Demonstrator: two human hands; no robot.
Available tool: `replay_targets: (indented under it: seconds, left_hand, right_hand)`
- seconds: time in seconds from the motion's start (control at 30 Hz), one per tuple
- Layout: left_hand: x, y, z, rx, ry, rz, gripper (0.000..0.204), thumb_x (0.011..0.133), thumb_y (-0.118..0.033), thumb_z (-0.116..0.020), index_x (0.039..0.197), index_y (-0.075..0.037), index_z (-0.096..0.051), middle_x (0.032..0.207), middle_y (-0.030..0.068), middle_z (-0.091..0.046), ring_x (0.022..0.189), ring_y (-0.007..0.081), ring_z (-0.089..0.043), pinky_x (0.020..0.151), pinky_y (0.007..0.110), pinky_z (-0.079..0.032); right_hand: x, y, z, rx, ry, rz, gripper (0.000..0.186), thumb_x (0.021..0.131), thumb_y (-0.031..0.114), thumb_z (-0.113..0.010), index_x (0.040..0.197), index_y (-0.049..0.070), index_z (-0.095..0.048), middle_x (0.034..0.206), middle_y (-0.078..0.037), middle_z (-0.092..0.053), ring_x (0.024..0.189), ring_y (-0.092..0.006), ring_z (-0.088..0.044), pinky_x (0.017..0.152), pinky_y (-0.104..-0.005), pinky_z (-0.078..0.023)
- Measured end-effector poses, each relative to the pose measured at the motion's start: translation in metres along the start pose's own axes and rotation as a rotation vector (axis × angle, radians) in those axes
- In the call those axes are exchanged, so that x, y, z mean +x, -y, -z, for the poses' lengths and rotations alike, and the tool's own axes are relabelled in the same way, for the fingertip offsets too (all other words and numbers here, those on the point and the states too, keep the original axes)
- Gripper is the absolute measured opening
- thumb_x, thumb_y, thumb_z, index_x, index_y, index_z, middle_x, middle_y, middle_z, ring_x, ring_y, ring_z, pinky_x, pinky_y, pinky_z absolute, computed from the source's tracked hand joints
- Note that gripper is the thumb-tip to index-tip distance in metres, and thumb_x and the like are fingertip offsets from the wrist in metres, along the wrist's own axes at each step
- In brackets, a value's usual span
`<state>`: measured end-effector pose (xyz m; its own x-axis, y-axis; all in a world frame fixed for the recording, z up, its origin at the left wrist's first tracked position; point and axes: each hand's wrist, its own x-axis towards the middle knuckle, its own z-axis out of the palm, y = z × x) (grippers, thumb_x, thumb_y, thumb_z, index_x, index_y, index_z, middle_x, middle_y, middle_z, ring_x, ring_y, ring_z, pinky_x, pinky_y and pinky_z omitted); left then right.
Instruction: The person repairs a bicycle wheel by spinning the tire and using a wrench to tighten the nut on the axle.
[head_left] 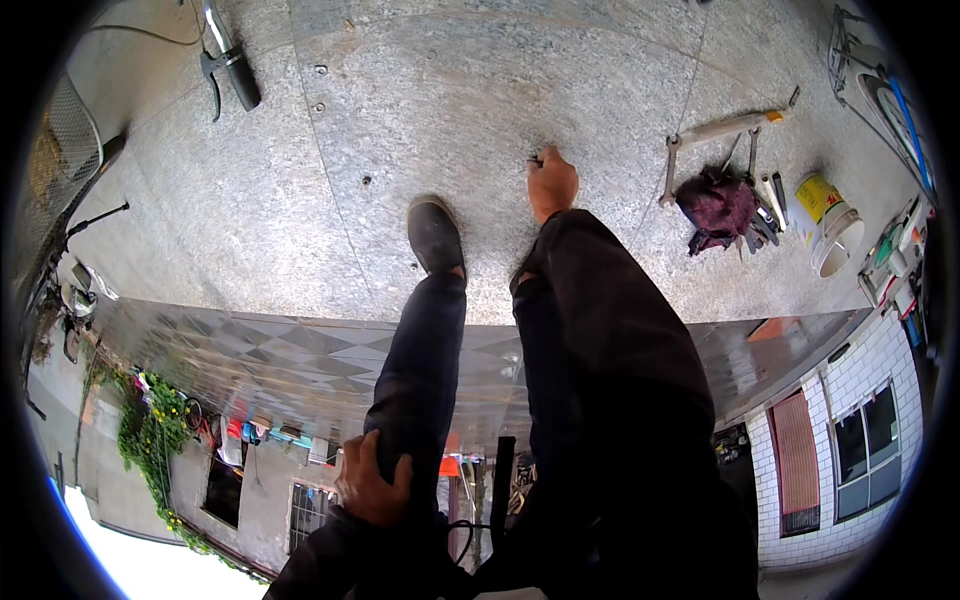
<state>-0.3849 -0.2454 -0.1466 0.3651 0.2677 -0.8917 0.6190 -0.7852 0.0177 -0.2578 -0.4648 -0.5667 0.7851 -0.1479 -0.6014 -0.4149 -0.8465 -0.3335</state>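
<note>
My right hand [553, 185] is low over the grey stone floor [480, 130], in front of my right foot. Its fingers are pinched together at a small dark thing [535, 161], too small to name. My left hand [372, 483] rests on my left leg, thumb and fingers apart, holding nothing. Several small metal pieces that look like nuts lie scattered on the floor left of my feet, among them a dark one [366, 181] and a paler one [320, 70]. A dark shoe [433, 235] is on my left foot.
To the right lie open-ended wrenches [670, 170], a crumpled dark red cloth [718, 208] over other tools, and a tipped white-and-yellow bucket [833, 225]. A handlebar grip with brake lever [238, 78] and a wire basket [70, 140] are at left. A bicycle wheel [885, 110] stands far right.
</note>
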Motion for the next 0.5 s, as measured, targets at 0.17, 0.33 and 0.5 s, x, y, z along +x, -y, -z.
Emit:
replay_targets:
  seconds: [0.17,0.33,0.5]
  left_hand:
    - [0.000,0.001,0.000,-0.060,0.012,-0.012,0.049,0.074,-0.022,-0.067,0.113,0.002,-0.050,0.105,0.0220,-0.052,0.092,0.0414,-0.055,0.075,0.046,-0.047]
    - [-0.001,0.003,0.000,-0.076,0.005,0.009,0.050,0.073,-0.022,-0.067,0.113,0.002,-0.050,0.105,0.0214,-0.051,0.090,0.0412,-0.055,0.072,0.047,-0.047]
    - [-0.003,0.006,0.000,-0.098,-0.022,0.023,0.050,0.073,-0.023,-0.068,0.113,0.002,-0.051,0.104,0.0209,-0.052,0.089,0.0399,-0.056,0.072,0.046,-0.048]
  right_hand:
    - [0.008,-0.011,-0.002,0.057,-0.011,0.048,0.016,0.079,0.025,-0.062,0.083,0.009,-0.061,0.077,-0.016,-0.065,0.075,-0.0393,-0.061,0.065,-0.0473,-0.047]
    - [0.024,0.011,0.000,0.148,0.081,0.032,0.020,0.082,0.025,-0.058,0.087,0.006,-0.063,0.083,-0.018,-0.065,0.081,-0.0387,-0.060,0.068,-0.0452,-0.047]
    - [0.045,0.046,0.004,0.101,0.089,0.177,0.018,0.081,0.023,-0.058,0.087,0.006,-0.063,0.082,-0.017,-0.065,0.080,-0.0382,-0.060,0.067,-0.0445,-0.047]
